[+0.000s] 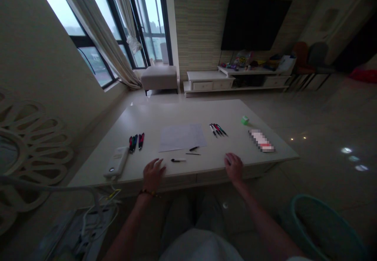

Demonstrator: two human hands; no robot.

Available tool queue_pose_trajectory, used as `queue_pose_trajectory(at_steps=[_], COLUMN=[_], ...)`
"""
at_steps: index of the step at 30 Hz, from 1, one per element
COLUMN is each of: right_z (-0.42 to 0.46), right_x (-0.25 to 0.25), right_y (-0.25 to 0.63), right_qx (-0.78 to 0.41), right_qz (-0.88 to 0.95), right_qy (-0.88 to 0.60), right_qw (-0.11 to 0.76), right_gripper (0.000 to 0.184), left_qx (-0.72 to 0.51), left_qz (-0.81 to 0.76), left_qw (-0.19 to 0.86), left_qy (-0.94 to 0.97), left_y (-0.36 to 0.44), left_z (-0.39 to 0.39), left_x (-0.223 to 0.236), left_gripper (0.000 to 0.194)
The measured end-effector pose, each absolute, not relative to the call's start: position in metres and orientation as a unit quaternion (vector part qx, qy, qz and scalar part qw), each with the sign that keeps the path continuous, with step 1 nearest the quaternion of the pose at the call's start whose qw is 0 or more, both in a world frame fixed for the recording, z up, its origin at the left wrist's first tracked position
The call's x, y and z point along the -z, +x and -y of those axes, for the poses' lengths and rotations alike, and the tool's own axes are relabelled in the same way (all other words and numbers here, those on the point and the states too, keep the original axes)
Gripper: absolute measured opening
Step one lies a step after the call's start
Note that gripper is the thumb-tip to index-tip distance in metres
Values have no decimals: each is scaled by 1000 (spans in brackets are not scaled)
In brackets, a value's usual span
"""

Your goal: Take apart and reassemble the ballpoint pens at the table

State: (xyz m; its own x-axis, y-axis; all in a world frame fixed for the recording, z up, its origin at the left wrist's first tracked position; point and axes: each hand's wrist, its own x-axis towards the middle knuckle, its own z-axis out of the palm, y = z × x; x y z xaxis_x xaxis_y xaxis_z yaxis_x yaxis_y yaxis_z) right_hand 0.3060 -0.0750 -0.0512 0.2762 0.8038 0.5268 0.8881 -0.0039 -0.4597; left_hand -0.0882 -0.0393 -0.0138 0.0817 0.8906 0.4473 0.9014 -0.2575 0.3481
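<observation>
My left hand (153,172) rests at the table's near edge with its fingers apart, holding nothing. Just to its right lies a white pen barrel with a black end (178,160). Beyond that are a thin dark pen refill (193,154) and a short black pen piece (194,148), near the lower edge of a sheet of white paper (182,136). My right hand (234,165) lies on the edge farther right, fingers loosely extended and nothing visible in them. Several pens (218,130) lie side by side past the right hand. More dark pens (137,142) lie left of the paper.
On the white table (188,112) are a white box-like device (117,162) with a cable at left, a small green object (244,120) and a blurred-out flat object (261,140) at right. A teal bin (324,225) stands on the floor at lower right.
</observation>
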Motion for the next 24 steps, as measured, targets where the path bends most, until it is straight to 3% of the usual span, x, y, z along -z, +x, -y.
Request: queue_pose_trajectory(at_steps=[3, 10, 18, 24], right_z=[56, 15, 3, 12], right_x=[33, 11, 7, -8], right_y=[252, 189, 187, 187], right_qx=[-13, -72, -81, -88], right_qz=[660, 686, 704, 729], right_qy=[-652, -647, -659, -620], right_qw=[372, 324, 251, 277], right_gripper=[18, 15, 3, 7], left_qx=[266, 265, 352, 326], left_qz=[554, 591, 584, 592], left_qw=[0, -35, -20, -11], left_qy=[-789, -761, -732, -737], left_y=[-34, 1, -3, -4], left_z=[26, 10, 17, 19], left_x=[8, 11, 17, 15], left_gripper=[38, 9, 23, 24])
